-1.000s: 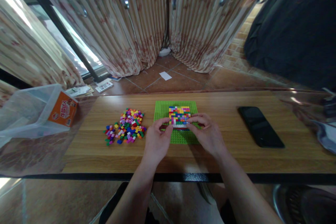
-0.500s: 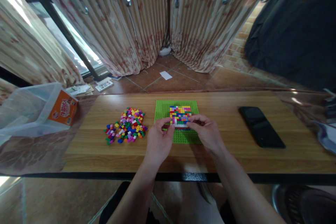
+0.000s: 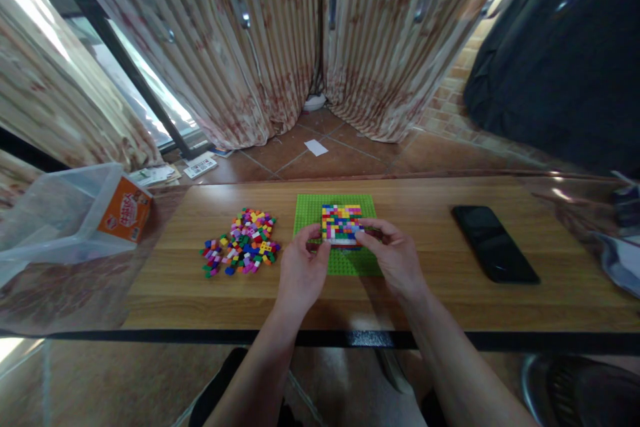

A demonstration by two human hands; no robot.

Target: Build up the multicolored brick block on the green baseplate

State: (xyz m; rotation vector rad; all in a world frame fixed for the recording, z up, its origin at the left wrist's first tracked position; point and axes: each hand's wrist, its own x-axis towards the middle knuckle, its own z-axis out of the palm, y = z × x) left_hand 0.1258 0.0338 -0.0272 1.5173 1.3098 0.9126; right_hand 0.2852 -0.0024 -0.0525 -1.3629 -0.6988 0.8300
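Note:
A block of small multicoloured toy bricks (image 3: 341, 219) sits over the green studded baseplate (image 3: 310, 205) in the middle of the table. Its near side shows a white row with darker bricks below. My left hand (image 3: 304, 270) grips the near left corner, thumb at the front and fingers along the left side. At the right side, my right hand (image 3: 397, 257) pinches the block's near right corner between thumb and fingers. Whether the block is pressed onto the plate's studs, I cannot tell. Left of the baseplate lies a pile of loose bricks (image 3: 250, 240) in many colours.
A black phone (image 3: 493, 243) lies on the wooden table (image 3: 425, 307) to the right. Beyond the left end stands a clear plastic bin (image 3: 65, 207) with an orange label. The table's dark front edge (image 3: 200, 337) runs in front of me.
The view has tilted up slightly, so everything sits a little lower. Both hands stay at the block's near corners; the right thumb and fingers have shifted only slightly.

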